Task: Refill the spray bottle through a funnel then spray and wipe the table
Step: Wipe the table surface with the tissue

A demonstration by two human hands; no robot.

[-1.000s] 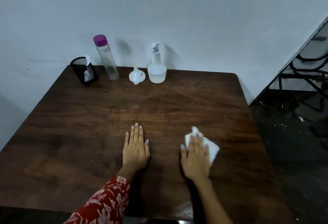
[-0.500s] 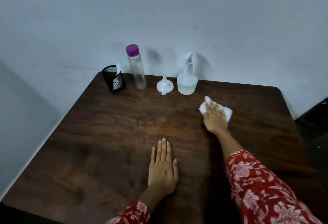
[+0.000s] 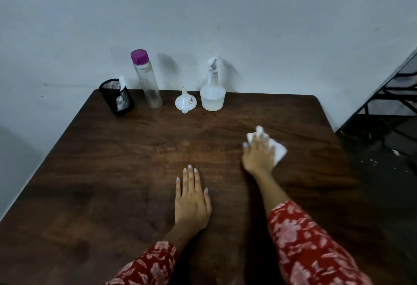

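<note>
Along the far edge of the dark, wood-grained desk [image 3: 112, 171], against a pale wall, stand four things in a row: a black mesh cup [image 3: 116, 96] with something white poking out of it, a tall clear bottle [image 3: 147, 82] with a purple cap, a small white plastic funnel [image 3: 185, 101] resting mouth-down with its spout up, and a translucent spray bottle [image 3: 212, 93], rounded at the base and holding clear liquid, its white trigger head upright. They stand close together but apart, well clear of both hands. The left hand [image 3: 191, 203] lies flat on the desk, fingers straight and together. The right hand [image 3: 258, 154], motion-blurred, presses a crumpled white cloth or tissue [image 3: 278, 149] onto the desk with its fingers seemingly spread over it. Both sleeves are red with a pale floral print. A dark metal frame [image 3: 392, 95] stands off the desk's right side.
</note>
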